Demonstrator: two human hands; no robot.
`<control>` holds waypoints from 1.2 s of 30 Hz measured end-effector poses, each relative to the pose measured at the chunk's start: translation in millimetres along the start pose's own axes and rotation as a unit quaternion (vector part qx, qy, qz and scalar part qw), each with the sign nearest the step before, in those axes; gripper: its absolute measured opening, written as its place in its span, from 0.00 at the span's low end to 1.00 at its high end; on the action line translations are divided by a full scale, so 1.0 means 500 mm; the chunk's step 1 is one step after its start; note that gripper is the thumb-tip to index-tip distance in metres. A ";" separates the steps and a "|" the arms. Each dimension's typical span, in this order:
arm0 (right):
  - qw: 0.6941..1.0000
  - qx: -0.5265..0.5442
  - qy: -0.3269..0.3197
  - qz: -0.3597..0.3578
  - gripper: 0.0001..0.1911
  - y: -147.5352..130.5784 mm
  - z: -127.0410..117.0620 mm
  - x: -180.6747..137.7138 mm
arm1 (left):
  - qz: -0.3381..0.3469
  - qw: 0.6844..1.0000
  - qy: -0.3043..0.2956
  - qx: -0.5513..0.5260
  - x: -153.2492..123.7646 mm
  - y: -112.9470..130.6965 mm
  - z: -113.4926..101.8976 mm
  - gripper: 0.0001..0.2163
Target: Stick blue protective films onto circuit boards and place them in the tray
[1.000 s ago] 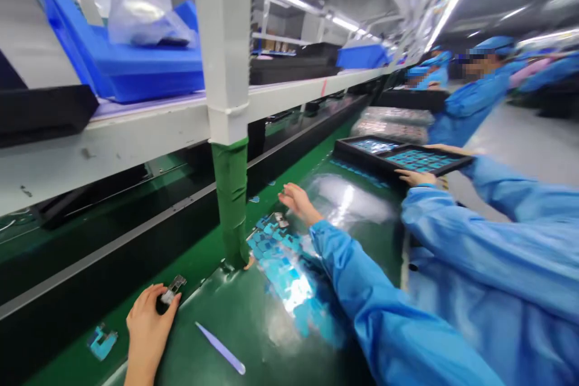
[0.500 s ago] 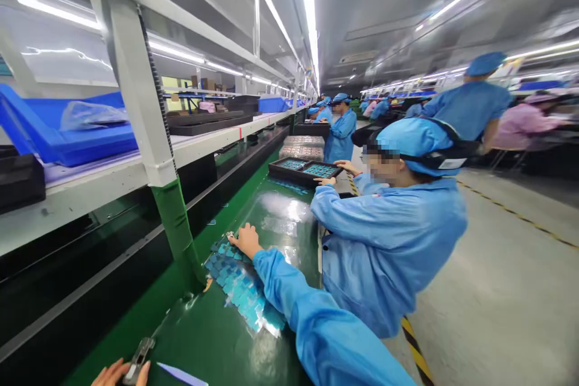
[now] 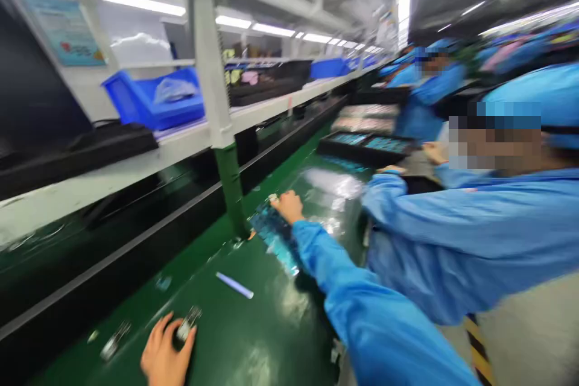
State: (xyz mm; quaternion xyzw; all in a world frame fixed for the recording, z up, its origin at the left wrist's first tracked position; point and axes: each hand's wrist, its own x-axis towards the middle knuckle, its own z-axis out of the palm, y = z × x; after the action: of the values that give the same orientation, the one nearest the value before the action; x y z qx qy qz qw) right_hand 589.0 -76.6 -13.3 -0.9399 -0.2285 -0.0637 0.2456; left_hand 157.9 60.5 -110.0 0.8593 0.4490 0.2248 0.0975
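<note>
My left hand (image 3: 168, 353) is low in the view, thumb and fingers curled round a small silver metal part (image 3: 188, 323) at the green tabletop. What that part is, I cannot make out; it is blurred. A similar metal part (image 3: 116, 340) lies to the left of this hand. Stretched far forward, my right hand (image 3: 289, 207) pinches a small pale metallic piece (image 3: 273, 198). Below that hand, flat blue square pieces (image 3: 277, 247) lie spread in an overlapping patch on the table. A pale purple stick (image 3: 234, 285) rests between my two hands.
A co-worker in a blue smock (image 3: 434, 235) sits close on the right. Farther up the table are black trays of blue pieces (image 3: 364, 146). A green-wrapped post (image 3: 230, 193) rises beside the patch, and a shelf with a blue bin (image 3: 158, 102) runs along the left.
The view has swung left, bringing more of my left hand and a second metal part into sight. My right hand stays at the far end of the blue pieces, still pinching the small piece.
</note>
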 end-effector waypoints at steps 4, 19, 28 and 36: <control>0.991 0.063 0.002 -0.122 0.13 0.015 0.058 -0.152 | 0.023 0.997 -0.075 -0.018 -0.025 -0.031 -0.037 0.08; 0.948 0.163 -0.006 -0.275 0.42 -0.017 0.240 -0.344 | 0.032 0.990 -0.112 -0.084 -0.002 -0.053 -0.033 0.18; 0.943 0.167 0.022 -0.288 0.38 0.004 0.230 -0.339 | 0.012 0.986 -0.117 -0.119 -0.001 -0.048 -0.022 0.13; 0.935 0.206 0.088 -0.275 0.25 -0.103 0.217 -0.441 | -0.110 0.990 -0.015 -0.086 0.003 -0.102 -0.044 0.12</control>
State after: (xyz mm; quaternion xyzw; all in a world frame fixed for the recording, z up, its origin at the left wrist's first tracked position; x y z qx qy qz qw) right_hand 370.5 -70.9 -136.7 -0.7600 -0.4634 -0.1632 0.4255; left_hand 111.0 90.3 -109.3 0.7964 0.5182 0.2376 0.2018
